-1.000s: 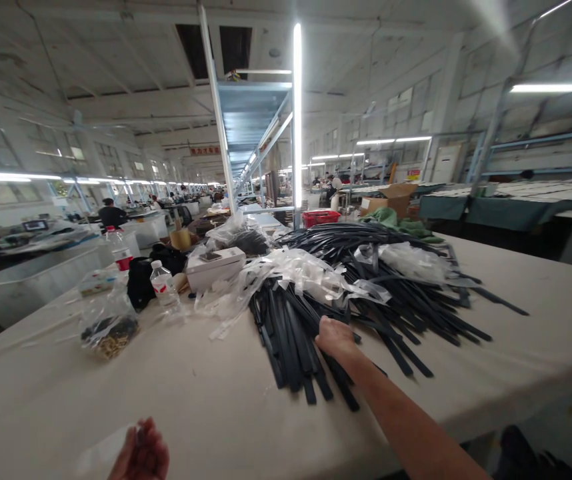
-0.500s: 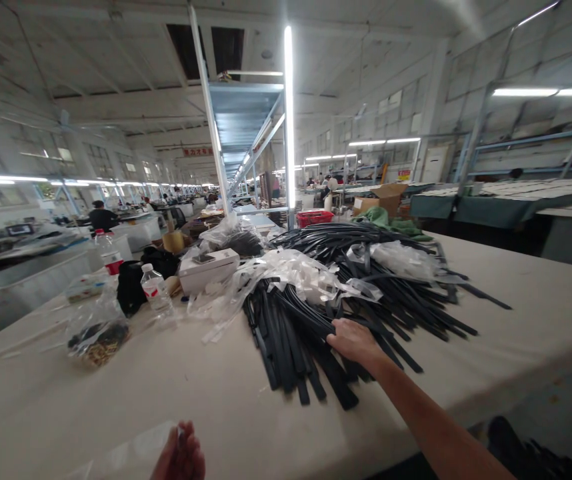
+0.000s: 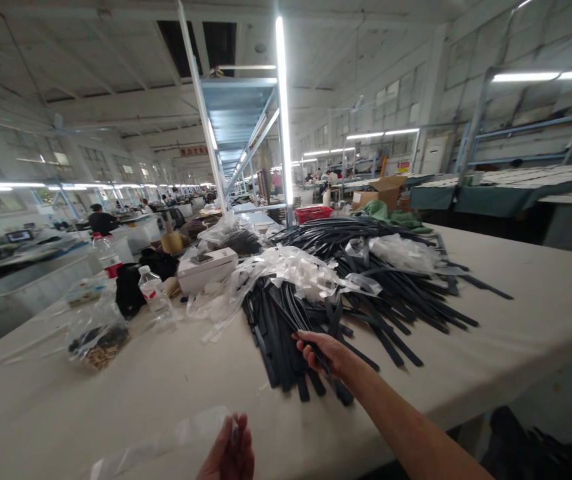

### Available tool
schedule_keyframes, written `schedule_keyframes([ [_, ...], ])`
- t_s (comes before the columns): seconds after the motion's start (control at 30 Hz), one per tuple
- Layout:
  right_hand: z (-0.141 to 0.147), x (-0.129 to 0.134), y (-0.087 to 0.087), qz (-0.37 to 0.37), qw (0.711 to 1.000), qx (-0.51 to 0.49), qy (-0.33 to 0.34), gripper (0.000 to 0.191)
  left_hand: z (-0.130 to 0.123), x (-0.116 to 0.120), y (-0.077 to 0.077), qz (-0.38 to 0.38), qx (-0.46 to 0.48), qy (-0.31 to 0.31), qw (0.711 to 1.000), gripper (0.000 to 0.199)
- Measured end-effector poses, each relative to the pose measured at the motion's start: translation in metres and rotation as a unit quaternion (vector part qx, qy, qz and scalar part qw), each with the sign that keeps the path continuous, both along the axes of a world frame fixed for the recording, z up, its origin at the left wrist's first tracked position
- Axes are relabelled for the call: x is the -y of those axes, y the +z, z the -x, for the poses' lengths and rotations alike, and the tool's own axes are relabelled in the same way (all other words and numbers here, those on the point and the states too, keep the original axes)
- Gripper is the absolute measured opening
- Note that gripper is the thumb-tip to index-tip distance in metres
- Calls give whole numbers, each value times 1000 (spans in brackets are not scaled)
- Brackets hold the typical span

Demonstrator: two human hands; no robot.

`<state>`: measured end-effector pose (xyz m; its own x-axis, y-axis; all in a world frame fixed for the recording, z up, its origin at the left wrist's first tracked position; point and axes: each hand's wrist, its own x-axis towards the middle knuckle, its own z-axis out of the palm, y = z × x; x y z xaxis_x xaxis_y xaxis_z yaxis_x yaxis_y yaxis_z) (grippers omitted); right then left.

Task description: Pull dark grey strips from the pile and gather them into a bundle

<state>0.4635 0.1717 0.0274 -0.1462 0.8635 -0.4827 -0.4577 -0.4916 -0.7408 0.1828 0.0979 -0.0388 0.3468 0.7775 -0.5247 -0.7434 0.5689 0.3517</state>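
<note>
right hand (image 3: 327, 353) is out over the near end of the pile of black strips (image 3: 346, 293), fingers curled around one black strip (image 3: 300, 320), lifting it off the heap. left hand (image 3: 230, 455) sits low at the bottom edge, fingers pinched on a clear plastic sleeve (image 3: 166, 440) that trails off to the left. pile lies mid-table, near ends close to the front edge of the table (image 3: 541, 300). open cloth left of the pile, up to a bag of small parts (image 3: 97, 333) and a water bottle (image 3: 152, 292).
</note>
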Motion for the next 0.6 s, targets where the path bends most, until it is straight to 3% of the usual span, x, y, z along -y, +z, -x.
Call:
schedule_keyframes([
  [0.13,10,4,8,4,995,-102,-8,16,-36,-6,12,-26,-16,-33,999,5],
  [0.27,13,30,8,19,993,-111,40,29,-74,-14,21,-66,-1,-79,995,7],
  [0.33,15,48,8,17,993,-95,72,31,-91,-16,25,-96,29,-117,988,12],
  [0.43,21,77,5,-8,994,-51,98,18,-112,-20,32,-138,63,-139,979,15],
  [0.53,26,108,-4,-27,991,14,132,9,-126,-25,36,-127,73,-129,981,15],
  [0.6,25,131,-14,-42,980,121,154,12,-132,-29,37,-102,69,-118,985,18],
])
